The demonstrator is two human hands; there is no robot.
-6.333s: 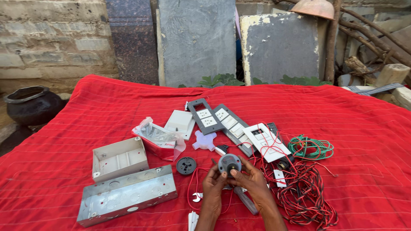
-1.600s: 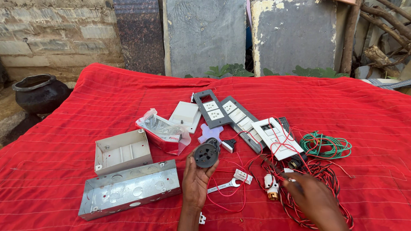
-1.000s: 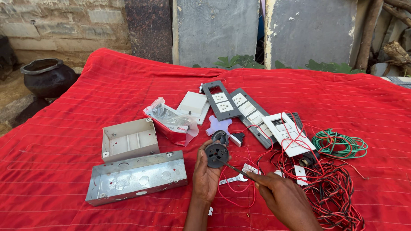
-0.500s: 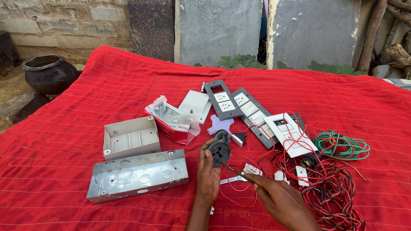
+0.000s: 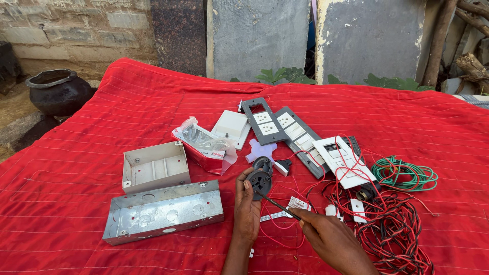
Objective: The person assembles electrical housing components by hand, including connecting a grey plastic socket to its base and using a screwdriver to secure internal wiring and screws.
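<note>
My left hand point(image 5: 247, 209) holds up a round dark grey socket part point(image 5: 259, 181) by its edge, above the red cloth. My right hand point(image 5: 331, 237) grips a thin screwdriver point(image 5: 275, 204) whose tip points up-left at the underside of that round part. A second round black piece point(image 5: 263, 163) lies just behind it, next to a pale star-shaped plastic piece point(image 5: 261, 150). Red wires run under both hands.
A long metal box point(image 5: 163, 211) and a square white box point(image 5: 154, 165) lie at left. A plastic packet point(image 5: 204, 145), grey switch plates point(image 5: 285, 127), a white switch plate point(image 5: 341, 160), a green wire coil point(image 5: 405, 173) and a red-black wire tangle point(image 5: 397, 229) lie on the red cloth point(image 5: 91, 153). A black pot point(image 5: 58, 91) stands far left.
My right hand came in from the wire tangle with the screwdriver and brought its tip up to the round part; my left hand lowered the part slightly.
</note>
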